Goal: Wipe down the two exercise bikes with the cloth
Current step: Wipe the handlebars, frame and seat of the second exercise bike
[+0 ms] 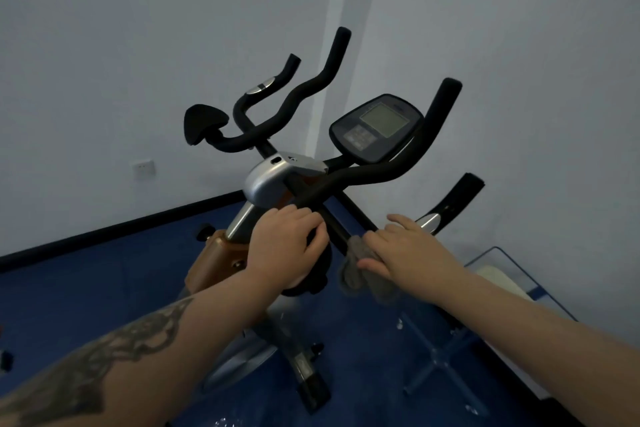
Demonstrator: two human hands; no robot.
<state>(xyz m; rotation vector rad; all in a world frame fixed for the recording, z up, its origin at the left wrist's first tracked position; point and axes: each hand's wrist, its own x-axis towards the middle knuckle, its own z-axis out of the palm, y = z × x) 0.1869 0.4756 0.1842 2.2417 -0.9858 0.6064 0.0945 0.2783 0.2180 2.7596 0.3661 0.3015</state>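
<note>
An exercise bike with a silver head, an orange frame and black foam handlebars fills the middle of the view. Its display console faces me at the right. My left hand grips the near end of a black handlebar. My right hand presses a grey cloth against the black bar beside it, and the cloth hangs below my fingers. A second set of black handlebars rises behind; I cannot tell whether it belongs to another bike.
White walls meet in a corner behind the bike, with a black skirting board and a wall socket. The floor is dark blue. A glass-topped table with a crossed base stands at the right, close to the bike.
</note>
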